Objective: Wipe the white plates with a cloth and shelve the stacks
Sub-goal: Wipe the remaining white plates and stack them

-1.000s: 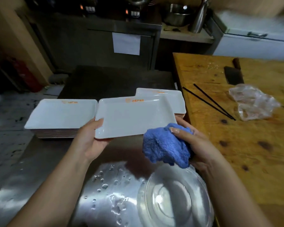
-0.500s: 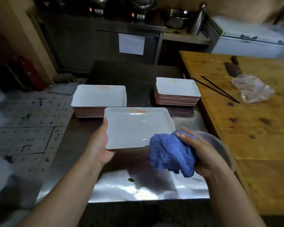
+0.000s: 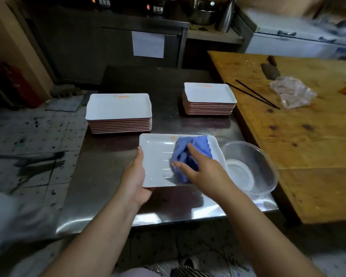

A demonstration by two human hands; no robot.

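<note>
**Cloth on plate, mid-wipe**

Left hand [image 3: 135,176] grips the rectangular glossy white plate [image 3: 158,156] at its near-left edge (held above steel counter [image 3: 100,176]). Right hand [image 3: 200,168] presses crumpled blue terry cloth [image 3: 190,148] onto it, fingers spread flat. Two ribbed-edge plate stacks [image 3: 119,112] [image 3: 209,98] behind; clear round bowl [image 3: 252,168] just right.

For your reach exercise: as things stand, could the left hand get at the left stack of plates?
Probably not yet: the left hand grips the white plate under the cloth. The steel table toward the left stack looks unobstructed.
</note>
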